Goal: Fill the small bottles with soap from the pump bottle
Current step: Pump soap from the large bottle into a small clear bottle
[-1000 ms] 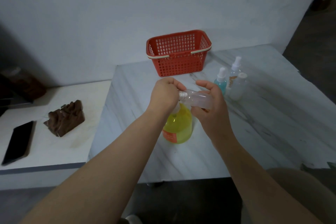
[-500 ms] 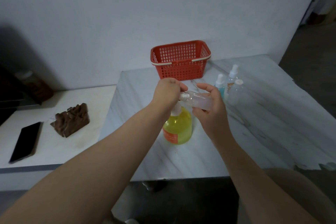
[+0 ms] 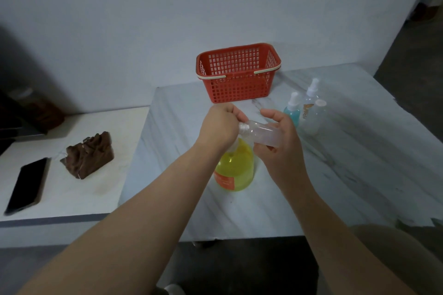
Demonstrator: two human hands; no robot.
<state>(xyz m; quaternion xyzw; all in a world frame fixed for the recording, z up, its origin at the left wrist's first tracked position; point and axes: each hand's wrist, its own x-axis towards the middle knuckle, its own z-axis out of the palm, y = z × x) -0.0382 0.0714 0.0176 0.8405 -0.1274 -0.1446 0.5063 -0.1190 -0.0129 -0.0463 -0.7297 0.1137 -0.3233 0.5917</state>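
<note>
Pale marble surface holds a yellow pump bottle. Just above it, the right hand has its grip closed round a small clear bottle, tipped on its side. The left hand looks curled over the pump top, right at the small bottle's mouth. If that mouth slips away, soap could squirt onto fingers and make the bottle slippery.
</note>
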